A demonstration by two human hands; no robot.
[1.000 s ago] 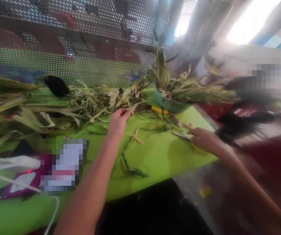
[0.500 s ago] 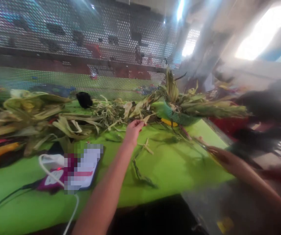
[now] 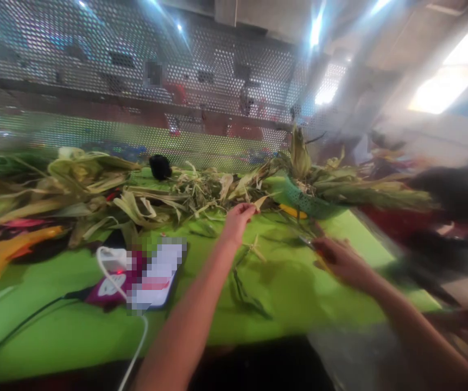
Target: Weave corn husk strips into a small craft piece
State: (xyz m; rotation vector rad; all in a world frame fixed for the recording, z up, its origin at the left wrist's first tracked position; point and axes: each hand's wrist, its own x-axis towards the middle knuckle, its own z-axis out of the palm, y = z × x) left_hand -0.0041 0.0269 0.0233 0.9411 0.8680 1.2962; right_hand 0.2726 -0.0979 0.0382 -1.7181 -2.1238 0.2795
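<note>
My left hand reaches far over the green table and pinches a pale dry leaf strip at the edge of the heap of corn husks. My right hand is blurred by motion, low over the table at the right. Its fingers are closed on scissors with a yellow handle, whose thin blades point left. A small folded leaf piece and a dark green stalk lie on the table between my two arms.
A teal basket stuffed with husks stands at the back right. A phone with a white cable lies at the left front. A black object sits behind the husks. Perforated metal screen closes the back. A blurred person in red is at the right.
The camera has swung left and up. My left hand has kept its pinch on the leaf strip. My right hand moved left toward the middle of the table.
</note>
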